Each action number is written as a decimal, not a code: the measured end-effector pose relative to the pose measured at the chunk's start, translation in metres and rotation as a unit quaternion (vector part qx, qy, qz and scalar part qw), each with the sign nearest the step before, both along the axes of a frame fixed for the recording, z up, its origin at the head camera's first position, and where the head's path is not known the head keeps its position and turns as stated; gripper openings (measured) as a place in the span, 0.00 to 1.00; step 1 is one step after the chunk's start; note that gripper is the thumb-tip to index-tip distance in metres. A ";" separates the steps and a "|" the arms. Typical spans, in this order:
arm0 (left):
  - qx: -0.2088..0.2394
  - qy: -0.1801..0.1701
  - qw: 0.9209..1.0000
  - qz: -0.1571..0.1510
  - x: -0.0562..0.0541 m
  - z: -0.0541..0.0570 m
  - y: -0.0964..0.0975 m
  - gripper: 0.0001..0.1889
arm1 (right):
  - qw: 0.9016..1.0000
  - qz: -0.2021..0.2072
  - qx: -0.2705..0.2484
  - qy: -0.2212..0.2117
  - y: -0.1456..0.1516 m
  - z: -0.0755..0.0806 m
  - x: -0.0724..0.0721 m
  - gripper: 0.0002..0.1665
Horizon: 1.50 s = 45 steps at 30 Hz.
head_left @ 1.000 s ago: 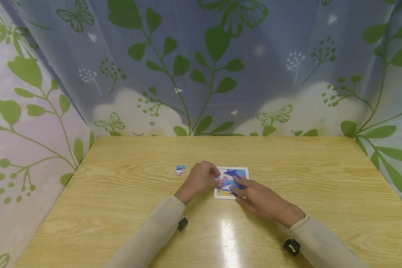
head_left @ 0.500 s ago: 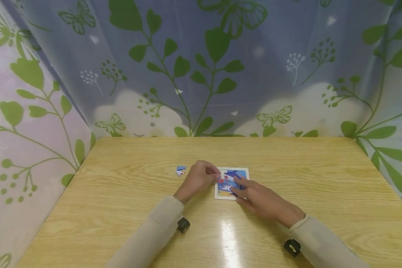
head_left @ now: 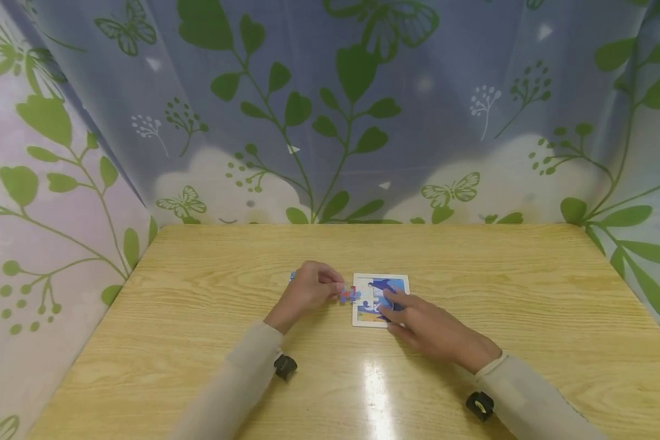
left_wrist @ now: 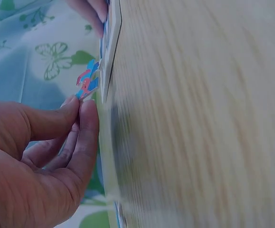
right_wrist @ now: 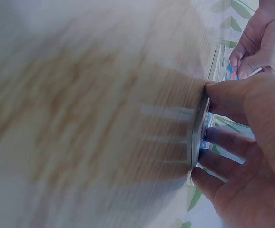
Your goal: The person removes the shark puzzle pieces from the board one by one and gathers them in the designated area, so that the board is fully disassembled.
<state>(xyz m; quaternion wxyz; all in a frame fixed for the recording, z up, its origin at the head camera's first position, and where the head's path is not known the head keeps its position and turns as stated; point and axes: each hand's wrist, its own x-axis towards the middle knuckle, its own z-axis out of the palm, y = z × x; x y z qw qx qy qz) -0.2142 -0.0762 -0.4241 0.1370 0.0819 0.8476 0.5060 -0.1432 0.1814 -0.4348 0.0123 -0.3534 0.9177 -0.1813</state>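
Two hands are working over a small puzzle board point(head_left: 381, 300) on my feed, both well apart from the table edges, roughly mid-table. My left hand point(head_left: 308, 288) is pinching a red and blue puzzle piece point(head_left: 348, 296) between thumb and fingertips point(left_wrist: 83, 114), and that piece is sitting just off the left edge of the board, lifted a little above the wood from what the left wrist view is giving me. My right hand point(head_left: 418, 321) is resting on the board's lower right part with the fingers laid out fairly straight; the right wrist view is showing the thumb on the near edge and the fingers pressing the picture side, so it's steadying the board, not curling round it. The board is lying flat on the wooden table point(head_left: 473, 275), white border showing, with a pale gap in the picture on its left side. Another loose piece point(head_left: 293, 276) is peeking out just behind the left hand, mostly hidden by the knuckles. Both sleeves point(head_left: 236, 385) are beige, and the leafy curtain point(head_left: 352, 110) is hanging all round the back and sides.
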 end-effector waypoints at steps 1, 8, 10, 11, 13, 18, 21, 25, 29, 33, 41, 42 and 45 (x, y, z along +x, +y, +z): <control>-0.001 -0.003 1.000 0.004 0.000 -0.001 -0.003 0.02 | 1.000 -0.001 0.002 -0.004 0.000 0.000 0.000 0.23; 0.011 -0.017 1.000 0.023 -0.003 -0.003 -0.031 0.02 | 1.000 -0.004 0.011 -0.013 0.001 0.002 0.001 0.23; 0.020 -0.019 0.999 0.025 -0.003 -0.002 -0.039 0.03 | 1.000 -0.005 0.011 -0.011 0.001 0.002 0.001 0.23; 0.023 -0.018 0.999 0.026 -0.003 -0.002 -0.044 0.03 | 1.000 -0.004 0.011 -0.009 0.001 0.002 0.001 0.23; 0.027 -0.020 0.999 0.028 -0.004 -0.003 -0.052 0.04 | 1.000 -0.002 0.012 -0.005 0.001 0.003 0.000 0.23; 0.024 -0.023 0.999 0.027 -0.005 0.000 -0.072 0.06 | 1.000 -0.002 0.015 -0.005 0.001 0.002 0.000 0.23; 0.014 -0.029 0.999 0.036 -0.006 0.001 -0.081 0.05 | 1.000 -0.002 0.016 -0.004 0.001 0.002 -0.001 0.23; -0.014 -0.030 0.999 0.042 -0.007 0.002 -0.090 0.05 | 1.000 0.000 0.019 0.003 0.001 0.001 -0.001 0.23; -0.040 -0.023 0.998 0.040 -0.008 0.002 -0.095 0.05 | 1.000 0.000 0.018 0.006 0.001 0.000 -0.001 0.23; -0.062 -0.015 0.997 0.037 -0.010 0.002 -0.097 0.03 | 1.000 0.001 0.017 0.008 0.001 -0.001 -0.001 0.23; -0.109 0.007 0.993 0.039 -0.012 -0.001 -0.093 0.02 | 1.000 0.004 0.015 0.005 0.001 0.000 -0.001 0.23; -0.114 0.005 0.993 0.040 -0.012 -0.002 -0.092 0.02 | 1.000 0.004 0.015 0.003 0.001 0.000 -0.001 0.23; -0.123 0.001 0.991 0.045 -0.013 -0.003 -0.091 0.01 | 1.000 0.002 0.015 -0.002 0.001 0.000 0.000 0.23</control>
